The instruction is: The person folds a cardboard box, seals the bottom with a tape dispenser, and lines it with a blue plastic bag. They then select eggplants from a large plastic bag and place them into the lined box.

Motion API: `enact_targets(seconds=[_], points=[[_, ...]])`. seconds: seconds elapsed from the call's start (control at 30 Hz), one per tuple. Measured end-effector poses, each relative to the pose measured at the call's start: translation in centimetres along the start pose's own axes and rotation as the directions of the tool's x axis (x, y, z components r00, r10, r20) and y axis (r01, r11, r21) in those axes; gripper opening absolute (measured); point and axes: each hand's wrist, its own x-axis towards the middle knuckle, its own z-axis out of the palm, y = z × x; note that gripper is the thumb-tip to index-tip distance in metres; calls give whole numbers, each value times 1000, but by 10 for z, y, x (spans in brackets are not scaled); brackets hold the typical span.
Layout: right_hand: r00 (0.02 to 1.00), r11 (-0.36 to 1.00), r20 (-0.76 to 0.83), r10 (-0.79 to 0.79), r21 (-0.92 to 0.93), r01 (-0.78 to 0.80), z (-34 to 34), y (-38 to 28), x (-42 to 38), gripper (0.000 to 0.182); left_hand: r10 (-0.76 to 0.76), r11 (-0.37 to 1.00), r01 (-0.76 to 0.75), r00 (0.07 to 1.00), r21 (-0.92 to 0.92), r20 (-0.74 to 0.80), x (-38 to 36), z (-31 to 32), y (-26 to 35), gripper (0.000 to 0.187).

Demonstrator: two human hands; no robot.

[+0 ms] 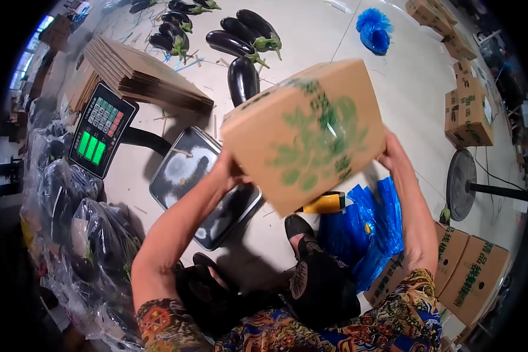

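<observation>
Held up in front of me is a closed cardboard box [311, 141] with green print, tilted in the air. My left hand [230, 170] grips its left lower edge, the fingers partly hidden by the box. On the opposite side my right hand [391, 154] clasps the right edge, its fingertips partly out of sight. Beneath the box and to the left is the scale platform [185, 158], joined to a display with lit green screens [92, 148]. An eggplant [243, 79] lies on the floor just behind the box.
More eggplants [240, 41] lie on the floor at the back. Flattened cardboard [141, 73] is stacked at left, above bagged eggplants [102, 234]. Blue plastic bags [364, 220] and a yellow tape roll [324, 203] are by my feet. Boxes [472, 273] and a round floor-fan base [460, 185] stand right.
</observation>
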Motion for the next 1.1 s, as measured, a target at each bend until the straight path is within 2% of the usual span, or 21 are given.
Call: enact_targets(seconds=[0.03, 0.07, 0.13, 0.17, 0.23, 0.3, 0.4, 0.5, 0.57, 0.6, 0.63, 0.67, 0.7, 0.73, 0.8, 0.83, 0.87, 0.9, 0.97, 1.0, 1.1], points=[[999, 994, 35, -11, 105, 7, -9, -12, 6, 53, -175, 984, 174, 984, -43, -23, 5, 16, 4, 84], [997, 978, 67, -23, 210, 9, -13, -19, 13, 57, -181, 983, 178, 981, -47, -69, 11, 36, -1, 86], [946, 987, -317, -72, 116, 114, -21, -6, 41, 64, -158, 987, 158, 982, -10, -106, 24, 74, -24, 89], [863, 987, -493, -109, 53, 154, -23, 1, 55, 67, -136, 990, 137, 990, 20, -32, 31, 91, -33, 90], [883, 990, -447, -142, -62, 128, 10, 13, 61, 91, -103, 968, 99, 995, -231, -8, 38, 125, -34, 84], [890, 919, -244, -386, -189, 347, 28, 43, 70, 93, -66, 919, 83, 996, -384, 57, 54, 142, -36, 79], [828, 845, -220, -515, -293, 448, 23, 49, 89, 90, 127, 869, -21, 975, -494, 180, 86, 172, -31, 75], [768, 836, -369, -524, -395, 380, 22, 1, 106, 80, 296, 837, -191, 946, -513, 130, 121, 189, -23, 69], [790, 825, -261, -554, -294, 482, 38, -7, 106, 75, 424, 882, -326, 864, -339, 273, 129, 184, 9, 67], [784, 818, -277, -556, -351, 456, 48, -2, 102, 74, 488, 873, -474, 849, -114, 204, 98, 189, 46, 63], [801, 838, -319, -507, -401, 371, 64, 3, 91, 72, 588, 776, -620, 779, 121, 218, 89, 180, 73, 61], [809, 848, -364, -461, -448, 282, 77, 11, 79, 70, 762, 547, -747, 631, 378, 145, 87, 161, 93, 58], [844, 854, -335, -419, -461, 241, 76, 25, 74, 70, 888, 274, -739, 440, 616, 134, 82, 140, 110, 55], [819, 805, -336, -466, -544, 235, 78, 42, 72, 55, 952, 103, -678, 280, 728, 126, 66, 112, 127, 52], [916, 831, -202, -346, -519, 199, 92, 51, 69, 41, 977, -211, -412, -70, 886, 200, 12, 60, 161, 43], [949, 842, -138, -283, -509, 177, 100, 53, 68, 35, 969, -245, -279, -77, 928, 233, -29, 44, 178, 42], [929, 804, -90, -359, -535, 259, 120, 52, 68, 25, 959, -278, -138, -94, 951, 267, -50, 19, 190, 43], [935, 786, -37, -353, -554, 275, 138, 46, 73, 27, 949, -296, 6, -110, 955, 295, -64, -4, 200, 44], [929, 769, 91, -359, -534, 350, 194, 23, 78, 28, 964, -263, 176, 0, 948, 267, -79, -44, 209, 48], [897, 730, 175, -405, -529, 433, 224, 13, 86, 29, 967, -255, 213, 69, 943, 246, -79, -62, 212, 47], [816, 623, 408, -408, -528, 576, 325, -24, 98, 38, 986, -167, 14, 21, 986, 167, -72, -81, 211, 46]])
